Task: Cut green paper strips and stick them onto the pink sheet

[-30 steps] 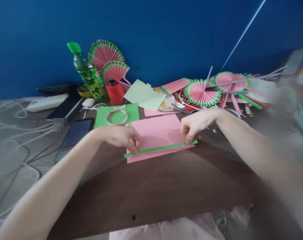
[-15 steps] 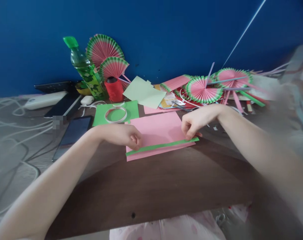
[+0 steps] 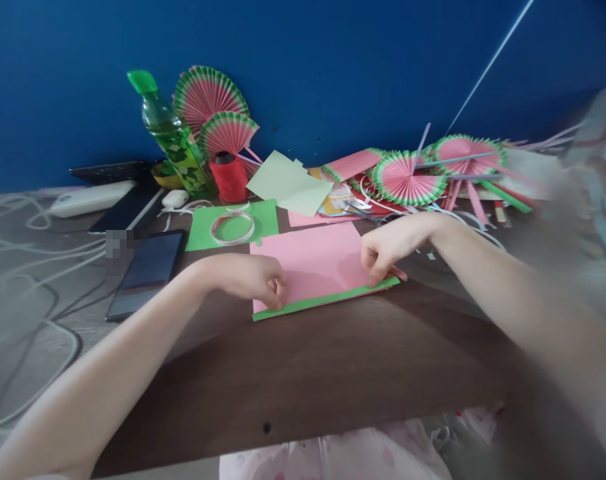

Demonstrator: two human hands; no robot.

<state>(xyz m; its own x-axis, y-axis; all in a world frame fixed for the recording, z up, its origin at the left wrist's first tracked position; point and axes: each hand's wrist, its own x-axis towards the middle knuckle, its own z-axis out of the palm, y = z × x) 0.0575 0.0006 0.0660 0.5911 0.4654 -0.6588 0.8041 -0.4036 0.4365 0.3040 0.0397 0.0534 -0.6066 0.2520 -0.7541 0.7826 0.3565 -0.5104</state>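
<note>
A pink sheet of paper (image 3: 317, 257) lies on the dark brown table, and a narrow green paper strip (image 3: 327, 299) runs along its near edge. My left hand (image 3: 257, 283) has its fingers closed on the strip near its left end. At the other end my right hand (image 3: 385, 253) pinches the strip close to the sheet's right corner. Both hands rest low over the pink sheet. The fingertips are partly hidden by the curled fingers.
Behind the sheet lie a green sheet (image 3: 197, 230) with a roll of tape (image 3: 232, 229) and pale green paper (image 3: 289, 183). A bottle (image 3: 175, 143), red thread spool (image 3: 229, 179) and folded paper fans (image 3: 410, 179) stand at the back. A phone (image 3: 147, 273) and cables lie left.
Both hands have moved slightly toward me with the green strip. It now lies along the pink sheet's near edge, where a pink margin showed below it before.
</note>
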